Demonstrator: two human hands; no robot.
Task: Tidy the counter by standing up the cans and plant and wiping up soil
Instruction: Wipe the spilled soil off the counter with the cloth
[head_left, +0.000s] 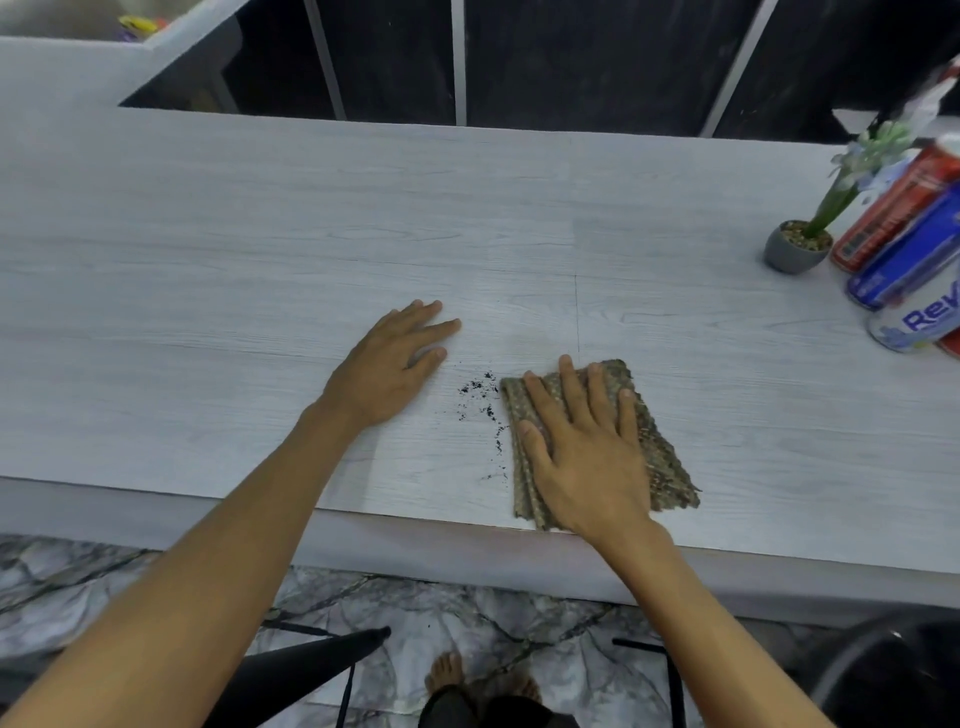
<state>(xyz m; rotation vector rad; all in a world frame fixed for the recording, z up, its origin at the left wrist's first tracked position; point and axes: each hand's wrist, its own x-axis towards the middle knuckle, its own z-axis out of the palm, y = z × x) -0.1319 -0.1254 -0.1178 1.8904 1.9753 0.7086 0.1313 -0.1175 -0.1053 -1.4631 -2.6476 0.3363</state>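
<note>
- a pale wood-grain counter (208, 234) seen from above, with both bare forearms reaching onto it from the near edge.
- the right hand (582, 447) lies flat on a folded, brownish patterned cloth (667, 467) near the counter's front edge, fingers straight and spread, pressing down rather than gripping.
- the left hand (389, 364) rests palm down on the bare counter, fingers straight and slightly apart, holding nothing.
- a small scatter of dark soil (483, 395) lies between the two hands, just beside the cloth's left edge.
- at the far right, a small grey potted plant (797, 247) stands upright.
- just beside it are a red can (893, 218), a blue can (914, 260) and a white can (919, 322), all apparently upright and partly cut off by the frame.
- below the counter, a marbled floor (467, 613) and bare feet (447, 673).
</note>
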